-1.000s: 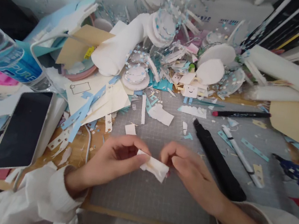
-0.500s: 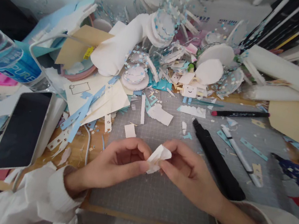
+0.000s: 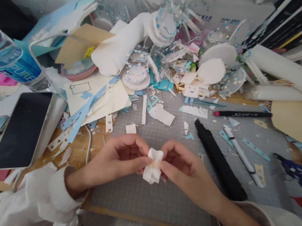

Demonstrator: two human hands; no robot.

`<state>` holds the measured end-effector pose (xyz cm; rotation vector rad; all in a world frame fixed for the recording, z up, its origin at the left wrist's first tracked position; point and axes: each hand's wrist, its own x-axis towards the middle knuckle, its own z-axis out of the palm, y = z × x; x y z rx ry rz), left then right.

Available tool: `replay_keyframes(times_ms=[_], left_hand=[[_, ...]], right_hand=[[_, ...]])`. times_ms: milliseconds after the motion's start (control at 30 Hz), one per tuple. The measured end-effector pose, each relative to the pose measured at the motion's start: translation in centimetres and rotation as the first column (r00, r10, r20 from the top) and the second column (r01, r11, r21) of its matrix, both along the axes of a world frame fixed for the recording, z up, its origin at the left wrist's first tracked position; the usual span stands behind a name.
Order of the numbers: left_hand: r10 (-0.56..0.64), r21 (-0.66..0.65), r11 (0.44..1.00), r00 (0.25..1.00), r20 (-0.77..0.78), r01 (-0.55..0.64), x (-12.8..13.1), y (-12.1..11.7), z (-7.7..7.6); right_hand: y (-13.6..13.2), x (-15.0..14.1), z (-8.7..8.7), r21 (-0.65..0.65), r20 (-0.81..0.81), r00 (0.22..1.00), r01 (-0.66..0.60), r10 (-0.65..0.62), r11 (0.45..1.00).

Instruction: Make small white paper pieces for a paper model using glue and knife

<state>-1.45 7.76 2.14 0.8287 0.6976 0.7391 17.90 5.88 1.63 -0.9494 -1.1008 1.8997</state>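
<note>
A small crumpled piece of white tissue-like paper is pinched between both hands above the grey cutting mat. My left hand grips its left side with thumb and fingertips. On the opposite side, my right hand holds it with thumb and index finger. The piece narrows at the middle, where both thumbs press, and flares at top and bottom. Just beyond my left hand lies a small white paper square. A torn white paper scrap rests farther back on the mat.
A black box-cutter-like tool, a white pen and a black marker lie at right. Leftward are a phone and a tilted water bottle. Paper scraps and white discs crowd the back, near a smiling paper figure.
The white paper piece has turned from a slant to nearly upright, and my hands have shifted slightly left with it. Both hands keep their pinch.
</note>
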Motion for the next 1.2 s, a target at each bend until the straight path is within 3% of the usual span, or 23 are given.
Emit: replay_keyframes(times_ms=[367,567,767,1000,1200], left_hand=[[-0.003,0.024,1.0,0.999,0.044,0.002,0.03,0.11,-0.07],[0.036,0.064,0.997,0.999,0.034,-0.038,0.03,0.02,-0.34],[0.028,0.093,0.995,1.0,0.009,-0.029,-0.2,0.1,-0.48],[-0.066,0.043,0.997,0.994,0.085,0.063,-0.42,0.17,-0.47],[-0.131,0.008,0.991,0.975,0.178,0.131,-0.7,0.17,-0.4]], right_hand=[[-0.13,-0.1,-0.03,-0.006,-0.007,0.999,0.04,-0.04,0.999],[-0.25,-0.25,-0.01,0.067,-0.069,0.997,0.041,-0.036,0.997],[-0.17,-0.26,0.45,0.162,-0.005,0.998,0.069,-0.069,0.984],[-0.26,-0.03,0.2,0.153,-0.107,0.994,0.025,-0.009,0.988],[-0.22,0.16,0.13,0.24,-0.138,0.99,0.0,0.034,0.971]])
